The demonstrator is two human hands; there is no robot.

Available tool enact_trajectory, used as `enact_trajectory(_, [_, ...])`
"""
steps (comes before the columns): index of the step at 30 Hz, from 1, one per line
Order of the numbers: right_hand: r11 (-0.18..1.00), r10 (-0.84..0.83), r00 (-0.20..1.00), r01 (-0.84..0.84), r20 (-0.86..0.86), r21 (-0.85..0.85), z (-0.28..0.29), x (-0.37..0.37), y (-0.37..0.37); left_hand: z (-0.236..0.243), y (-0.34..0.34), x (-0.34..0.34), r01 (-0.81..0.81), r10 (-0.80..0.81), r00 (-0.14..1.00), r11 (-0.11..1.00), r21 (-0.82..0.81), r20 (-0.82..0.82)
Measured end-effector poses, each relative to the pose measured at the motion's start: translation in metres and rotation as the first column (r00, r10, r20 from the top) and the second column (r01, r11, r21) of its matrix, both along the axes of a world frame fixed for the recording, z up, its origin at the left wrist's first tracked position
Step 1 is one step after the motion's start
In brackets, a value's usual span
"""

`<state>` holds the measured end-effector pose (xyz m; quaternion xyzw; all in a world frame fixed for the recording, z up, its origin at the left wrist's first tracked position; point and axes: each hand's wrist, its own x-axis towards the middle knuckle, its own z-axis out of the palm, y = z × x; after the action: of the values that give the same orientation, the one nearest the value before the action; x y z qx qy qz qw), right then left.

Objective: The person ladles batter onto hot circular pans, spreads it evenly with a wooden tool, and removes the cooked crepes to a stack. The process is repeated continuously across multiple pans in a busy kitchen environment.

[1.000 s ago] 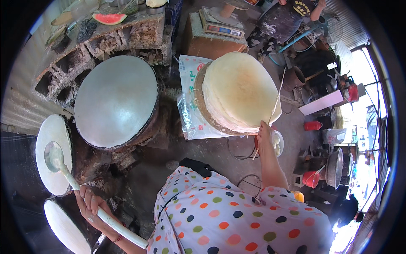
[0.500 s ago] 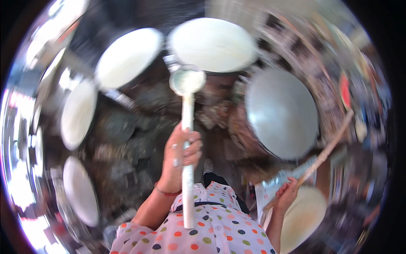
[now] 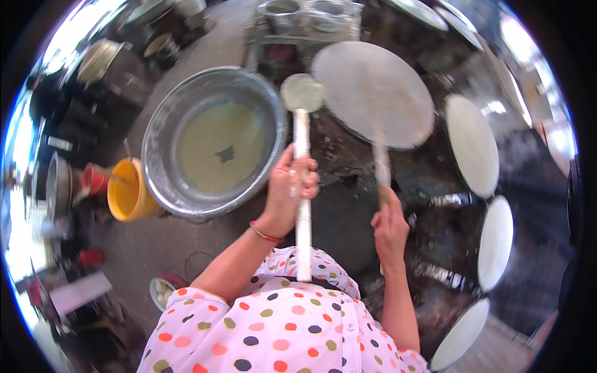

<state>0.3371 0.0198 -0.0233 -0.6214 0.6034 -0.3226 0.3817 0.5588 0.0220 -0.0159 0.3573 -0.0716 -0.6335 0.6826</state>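
Observation:
My left hand is closed round the white handle of a long ladle, whose round, pale-coated cup is between a large metal basin and a round griddle. Thin, pale batter lies in the basin, with a small dark patch in it. Closed round a long wooden stick, my right hand is just on the near side of the griddle. The stick's far end is blurred and points over the griddle; I cannot tell whether it touches. The griddle's top looks greyish white.
Several more round white-topped griddles curve down the right side. A yellow bucket and a red container stand left of the basin. Two metal pots sit on a stand at the back. A small bowl is low at left.
My view has swung round; the basin and buckets now show at left and the griddles at right. My right hand has moved inward and up, the stick now pointing ahead. Both hands keep their holds.

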Motion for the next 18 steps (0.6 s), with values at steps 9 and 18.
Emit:
enact_trajectory(9, [0.585, 0.757, 0.425, -0.780, -0.497, 0.223, -0.094, 0.234, -0.118, -0.149, 0.104, 0.212, -0.539, 0.427, 0.841, 0.707, 0.458, 0.331])
enact_trajectory(18, [0.170, 0.793, -0.095, -0.913, -0.602, 0.370, -0.157, 0.343, -0.106, -0.185, 0.123, 0.248, -0.583, 0.344, 0.812, 0.509, 0.633, 0.471])
